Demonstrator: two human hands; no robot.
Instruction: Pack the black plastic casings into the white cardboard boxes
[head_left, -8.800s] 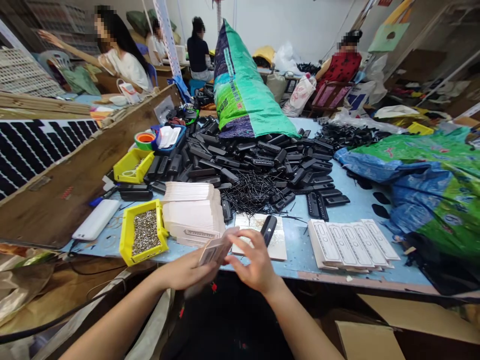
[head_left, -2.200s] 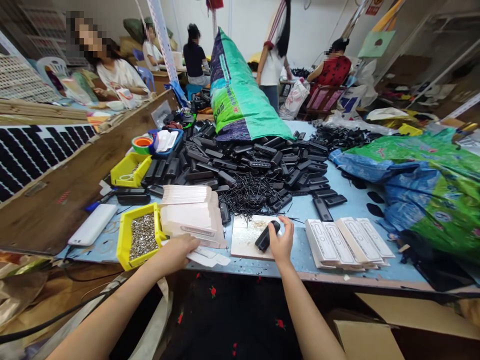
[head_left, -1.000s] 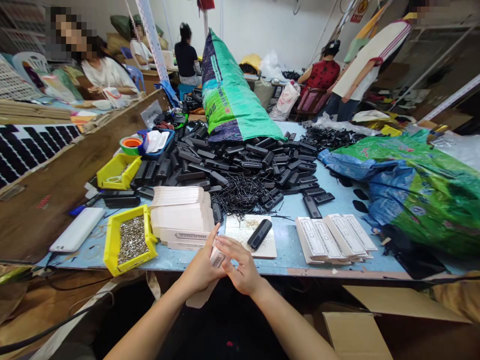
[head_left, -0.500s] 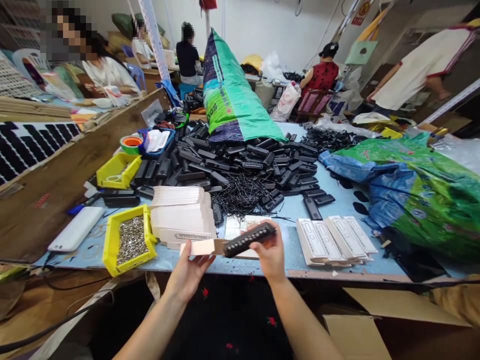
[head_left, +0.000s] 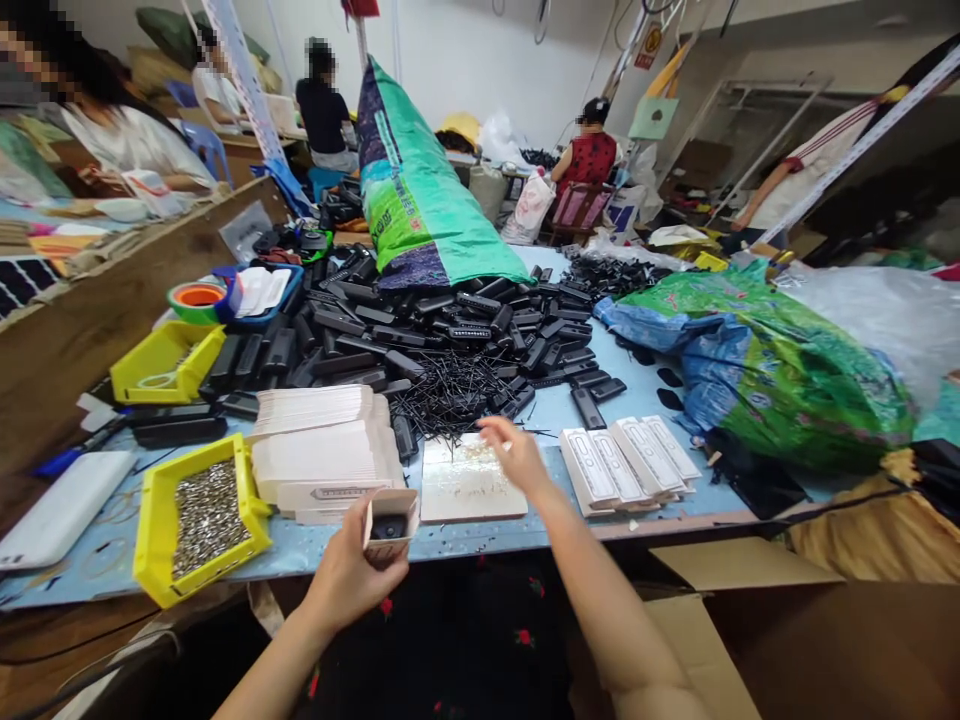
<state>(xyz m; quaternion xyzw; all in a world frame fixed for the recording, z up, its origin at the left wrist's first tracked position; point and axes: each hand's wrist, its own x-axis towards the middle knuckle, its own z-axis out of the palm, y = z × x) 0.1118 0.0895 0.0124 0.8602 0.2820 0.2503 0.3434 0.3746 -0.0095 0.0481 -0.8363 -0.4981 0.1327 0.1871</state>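
Observation:
My left hand point(head_left: 356, 570) is closed around a small white carton point(head_left: 391, 545), held upright with its open top toward me. Inside the carton sits a black plastic device point(head_left: 388, 527), only its end showing. My right hand point(head_left: 519, 462) reaches forward over a white board point(head_left: 469, 490), its loosely bent fingers at the near right edge of a heap of thin black sticks point(head_left: 454, 392). Nothing shows in those fingers. Left of the board lies a stack of flat white cartons point(head_left: 330, 450). Filled cartons with printed outlines point(head_left: 626, 462) lie in a row on the right.
A yellow bin point(head_left: 210, 515) of small metal parts stands front left, near a white power bank-like block point(head_left: 64, 508). Many black plastic cases point(head_left: 375, 325) are heaped behind, below a tall green sack point(head_left: 442, 210). A green-blue bag point(head_left: 765, 360) lies right. Other people sit farther back.
The black device has gone from my right hand into the carton in my left hand, which now stands upright. My right hand has moved forward to the black sticks. The view has shifted right.

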